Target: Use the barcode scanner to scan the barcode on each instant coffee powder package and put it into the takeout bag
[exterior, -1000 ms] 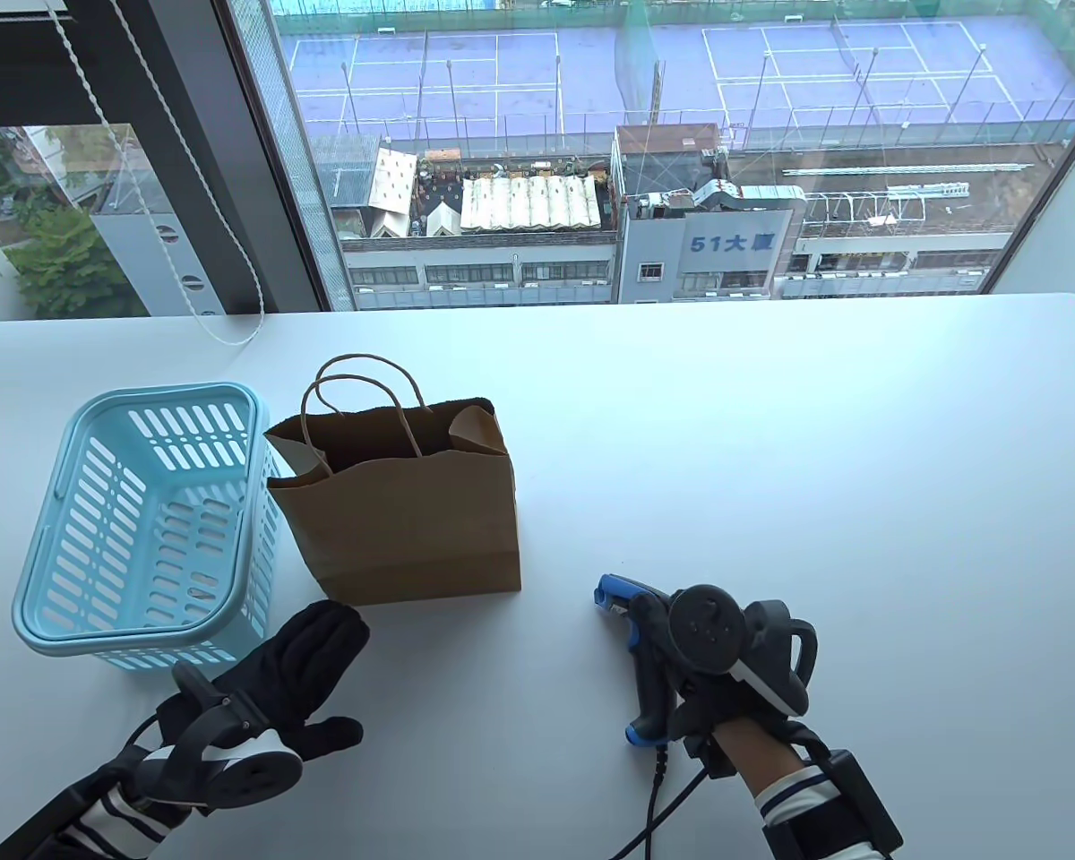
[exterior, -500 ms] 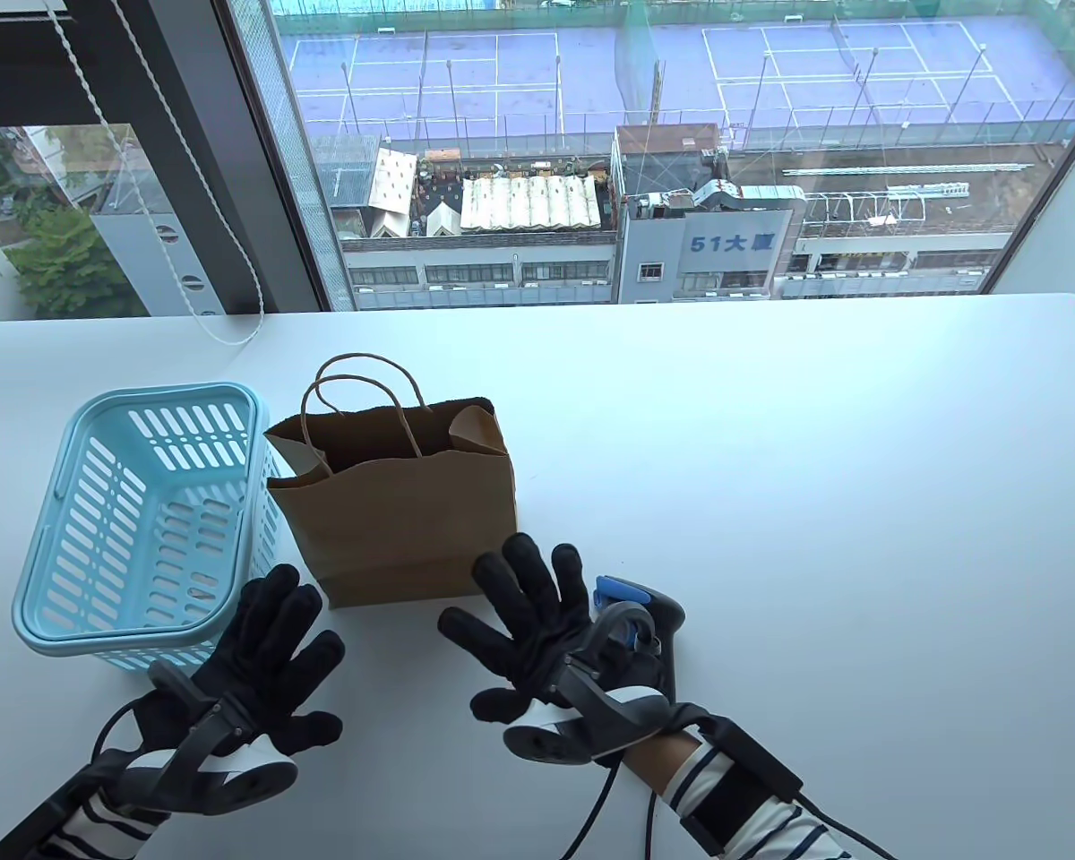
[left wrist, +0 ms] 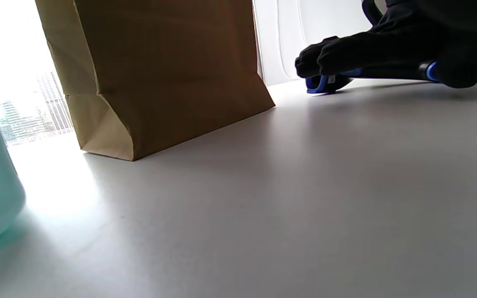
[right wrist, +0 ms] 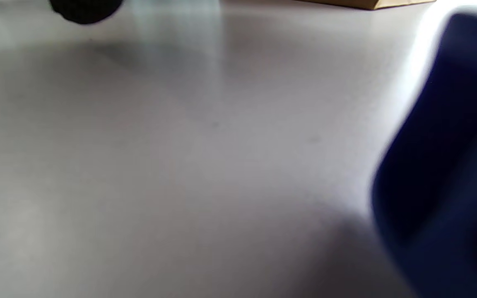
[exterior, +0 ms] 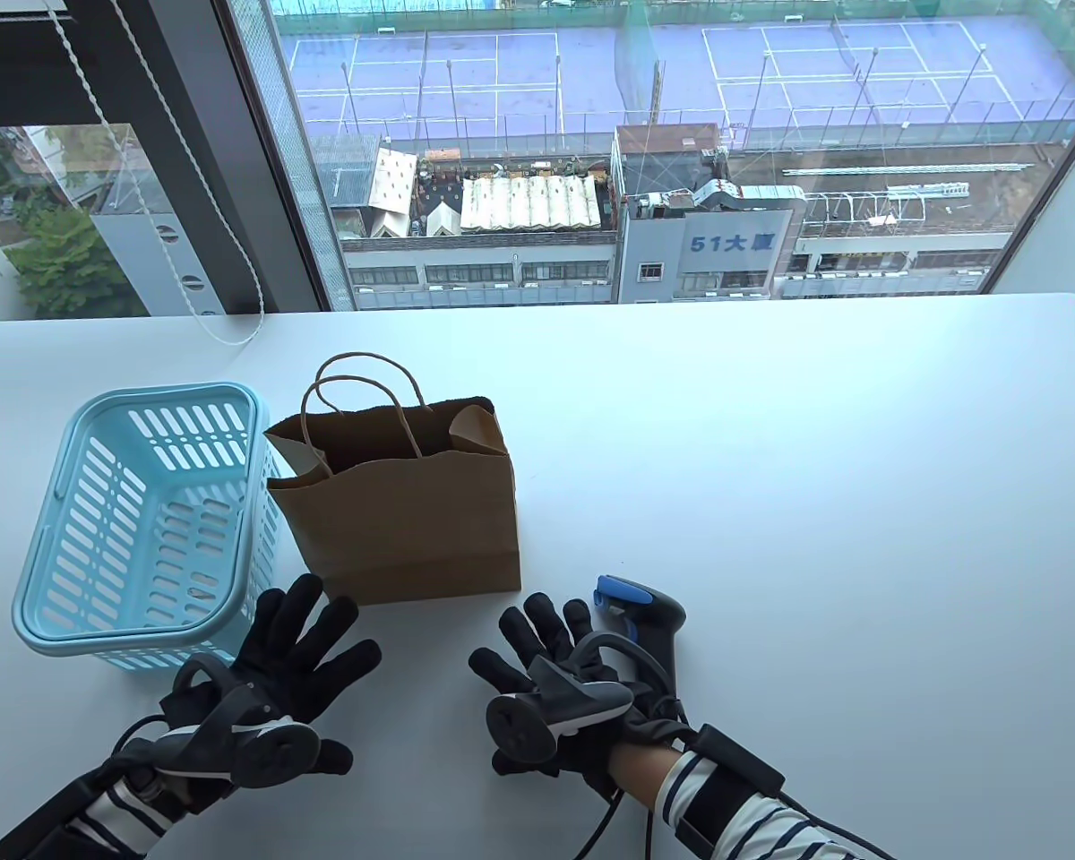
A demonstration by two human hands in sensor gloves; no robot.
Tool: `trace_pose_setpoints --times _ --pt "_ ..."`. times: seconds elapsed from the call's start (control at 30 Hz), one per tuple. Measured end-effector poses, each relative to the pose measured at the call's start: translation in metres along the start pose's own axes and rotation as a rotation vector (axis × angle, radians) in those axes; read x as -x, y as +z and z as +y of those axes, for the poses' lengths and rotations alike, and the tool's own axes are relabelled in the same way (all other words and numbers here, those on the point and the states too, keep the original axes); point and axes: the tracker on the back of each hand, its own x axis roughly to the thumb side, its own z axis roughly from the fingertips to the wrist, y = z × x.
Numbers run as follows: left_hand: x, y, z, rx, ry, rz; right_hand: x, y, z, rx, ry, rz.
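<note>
The brown paper takeout bag (exterior: pixel 403 511) stands open on the white table (exterior: pixel 770 448). The black and blue barcode scanner (exterior: pixel 649 618) lies on the table to the right of the bag's front corner. My right hand (exterior: pixel 537 645) rests flat just left of the scanner, fingers spread, holding nothing. My left hand (exterior: pixel 300 649) is also spread and empty, in front of the bag's left corner. In the left wrist view the bag (left wrist: pixel 160 74) stands near, with the right hand (left wrist: pixel 367 54) over the scanner's blue tip (left wrist: pixel 325 82). No coffee package shows in any view.
A light blue slotted basket (exterior: pixel 143 520) stands left of the bag, touching it. The scanner's cable (exterior: pixel 649 806) runs off the bottom edge. In the right wrist view a blurred dark blue shape (right wrist: pixel 449 165) fills the right side. A window runs behind the table.
My right hand let go of the scanner, leaving it on the table, and moved left with its fingers spread. My left hand turned palm down and spread its fingers.
</note>
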Motion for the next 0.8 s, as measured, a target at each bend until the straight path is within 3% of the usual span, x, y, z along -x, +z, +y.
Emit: trace_pose_setpoints --times 0.8 --pt "-0.0055 -0.0006 0.0017 -0.013 -0.012 -0.026 0.0013 -0.0009 -0.0006 -0.012 -0.013 0.005"
